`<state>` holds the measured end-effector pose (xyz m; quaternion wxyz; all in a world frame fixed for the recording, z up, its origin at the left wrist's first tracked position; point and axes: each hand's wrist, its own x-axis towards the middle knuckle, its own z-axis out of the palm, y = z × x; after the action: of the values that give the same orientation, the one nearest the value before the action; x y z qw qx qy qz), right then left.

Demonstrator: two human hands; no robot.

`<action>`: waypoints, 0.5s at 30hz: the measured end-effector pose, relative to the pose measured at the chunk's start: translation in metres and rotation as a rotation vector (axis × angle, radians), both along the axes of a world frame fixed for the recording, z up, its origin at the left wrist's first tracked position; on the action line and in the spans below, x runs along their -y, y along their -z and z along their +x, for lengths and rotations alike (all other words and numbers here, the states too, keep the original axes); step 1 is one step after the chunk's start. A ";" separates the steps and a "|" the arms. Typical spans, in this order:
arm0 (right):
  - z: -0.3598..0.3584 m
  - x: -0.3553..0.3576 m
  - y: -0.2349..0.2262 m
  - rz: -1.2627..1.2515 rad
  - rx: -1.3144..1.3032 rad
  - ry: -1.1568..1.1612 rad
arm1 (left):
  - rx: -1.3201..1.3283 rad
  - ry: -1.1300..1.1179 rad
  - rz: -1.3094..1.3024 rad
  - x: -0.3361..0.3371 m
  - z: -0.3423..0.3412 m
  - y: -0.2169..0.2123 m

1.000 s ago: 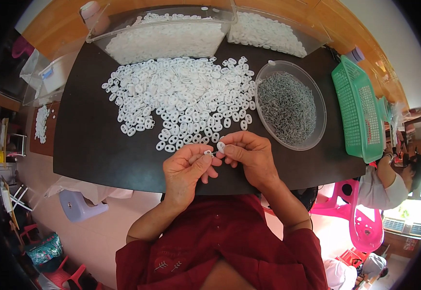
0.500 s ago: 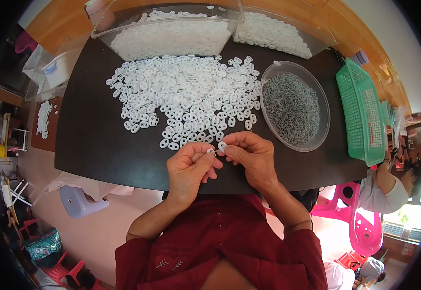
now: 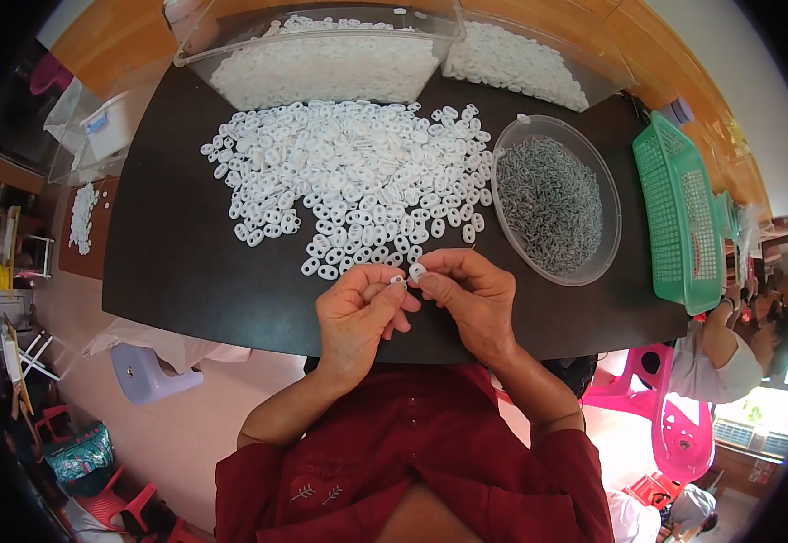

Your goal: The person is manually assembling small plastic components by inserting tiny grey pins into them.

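Piece [image 3: 398,281] between left fingers [image 3: 384,304] — another piece [image 3: 418,270], right fingers [image 3: 443,289].

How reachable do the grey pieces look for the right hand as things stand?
Probably yes: the right hand is close to the grey pieces, their tub looks open on top, and nothing seems to block the way, though that hand pinches a white piece.

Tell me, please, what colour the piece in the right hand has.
The piece in the right hand is white; the head view shows it best.
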<state>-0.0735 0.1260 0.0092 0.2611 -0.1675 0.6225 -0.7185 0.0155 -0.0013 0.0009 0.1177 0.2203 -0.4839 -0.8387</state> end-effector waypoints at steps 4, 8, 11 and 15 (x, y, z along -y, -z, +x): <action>0.006 0.004 0.006 -0.040 -0.050 0.048 | -0.011 0.012 0.007 -0.001 0.000 0.002; 0.008 0.005 0.008 -0.074 -0.052 0.012 | -0.030 0.020 0.001 -0.004 0.000 0.005; 0.008 0.004 0.008 -0.031 -0.102 0.010 | -0.045 0.029 0.001 -0.005 0.001 0.007; 0.010 0.004 0.013 -0.003 -0.183 0.020 | -0.091 0.040 0.022 -0.006 0.001 0.011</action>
<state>-0.0638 0.1219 -0.0042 0.1958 -0.2265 0.6443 -0.7037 0.0163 0.0044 -0.0097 0.1204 0.1737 -0.4730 -0.8554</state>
